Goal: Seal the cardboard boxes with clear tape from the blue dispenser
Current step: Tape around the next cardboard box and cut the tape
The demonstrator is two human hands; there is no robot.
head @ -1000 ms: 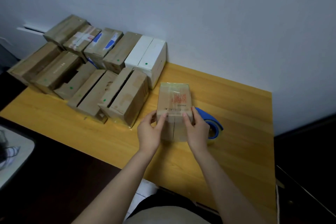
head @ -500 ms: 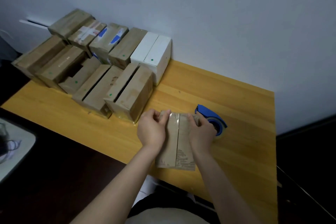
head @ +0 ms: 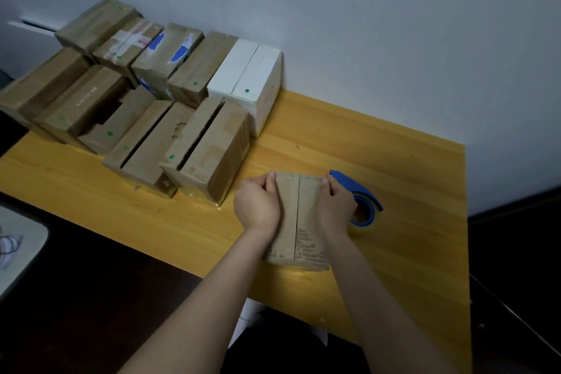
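A small brown cardboard box (head: 299,222) lies flat on the yellow wooden table (head: 409,222), its centre seam facing up and running away from me. My left hand (head: 258,206) grips the box's far left edge, fingers curled over the top. On the far right edge my right hand (head: 335,206) holds it the same way. The blue tape dispenser (head: 365,199) with its clear tape roll lies on the table just right of my right hand, partly hidden behind it.
Several brown cardboard boxes (head: 206,155) and a white box (head: 249,82) stand packed together at the table's back left against the wall. The table's right edge (head: 466,252) drops to a dark floor. A dark surface lies to my left.
The box was held upright a second ago; both hands have tipped it down flat onto the table with the seam up. The view has shifted slightly closer.
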